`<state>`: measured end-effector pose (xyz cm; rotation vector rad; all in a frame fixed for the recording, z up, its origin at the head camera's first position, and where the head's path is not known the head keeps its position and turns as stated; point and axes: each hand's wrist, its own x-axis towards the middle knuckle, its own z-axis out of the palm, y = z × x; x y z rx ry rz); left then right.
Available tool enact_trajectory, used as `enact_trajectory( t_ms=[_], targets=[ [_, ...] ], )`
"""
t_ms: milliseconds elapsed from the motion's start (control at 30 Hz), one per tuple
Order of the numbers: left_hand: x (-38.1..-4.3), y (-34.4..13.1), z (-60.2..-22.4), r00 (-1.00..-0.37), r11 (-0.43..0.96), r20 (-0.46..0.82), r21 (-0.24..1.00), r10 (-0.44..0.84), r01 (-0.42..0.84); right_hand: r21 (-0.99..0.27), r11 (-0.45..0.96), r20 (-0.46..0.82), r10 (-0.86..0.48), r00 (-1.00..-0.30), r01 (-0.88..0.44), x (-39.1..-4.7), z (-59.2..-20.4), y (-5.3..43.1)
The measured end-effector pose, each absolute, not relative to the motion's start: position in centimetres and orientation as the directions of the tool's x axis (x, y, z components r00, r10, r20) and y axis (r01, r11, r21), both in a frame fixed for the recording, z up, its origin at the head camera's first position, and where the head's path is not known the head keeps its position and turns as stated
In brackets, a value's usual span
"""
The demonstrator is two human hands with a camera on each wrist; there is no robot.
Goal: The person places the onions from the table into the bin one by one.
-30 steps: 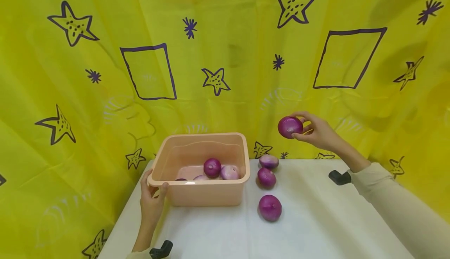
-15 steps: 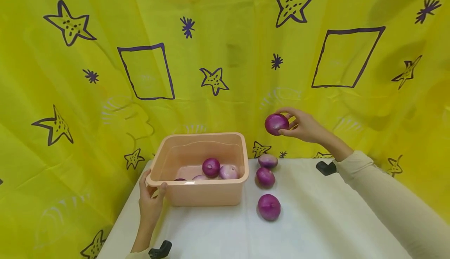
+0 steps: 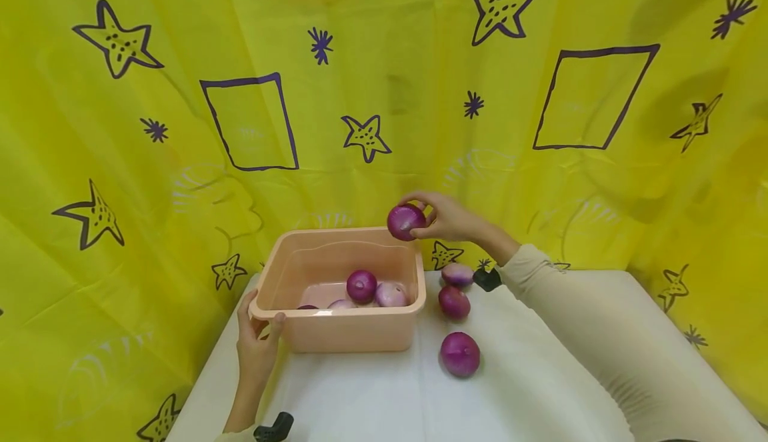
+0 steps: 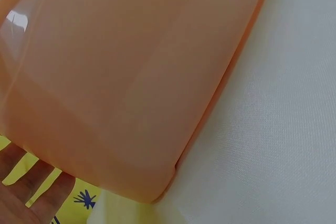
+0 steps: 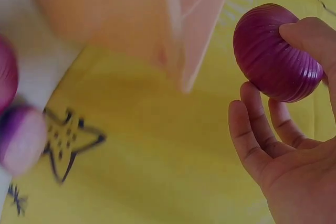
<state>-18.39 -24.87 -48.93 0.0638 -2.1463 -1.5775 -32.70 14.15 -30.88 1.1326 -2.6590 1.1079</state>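
Note:
My right hand (image 3: 441, 219) (image 5: 291, 129) holds a purple onion (image 3: 405, 221) (image 5: 275, 52) in its fingertips, in the air over the back right corner of a peach plastic tub (image 3: 342, 325) (image 4: 121, 77) (image 5: 131, 9). My left hand (image 3: 257, 345) grips the tub's front left corner, thumb over the rim; its fingers (image 4: 31, 187) show under the tub in the left wrist view. Several onions (image 3: 362, 285) lie inside the tub. Three more onions (image 3: 459, 354) (image 3: 453, 301) (image 3: 458, 274) lie on the white table (image 3: 540, 375) to the right of the tub.
A yellow curtain (image 3: 384, 95) with purple stars and squares hangs close behind and around the table. The table's left edge runs just beside my left hand. Bare white cloth (image 4: 283, 129) stretches in front of the tub.
My right hand has carried the onion leftward and slightly down, from above the table's right part to over the tub's back right corner. The left hand and tub have stayed put.

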Motion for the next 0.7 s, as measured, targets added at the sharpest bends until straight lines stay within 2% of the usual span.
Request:
enact_trajectory(
  t_ms=[333, 700],
  targets=[
    [-18.3, -24.8, -48.8, -0.89, 0.318, 0.35, 0.913, -0.293, 0.254, -0.607, 0.384, 0.292, -0.707, -0.644, -0.696, -33.5, -32.1, 6.8],
    [-18.3, -24.7, -48.8, -0.89, 0.322, 0.336, 0.917, -0.309, 0.235, -0.577, 0.374, 0.279, -0.746, -0.605, -0.726, -33.7, -33.1, 2.2]
  ],
)
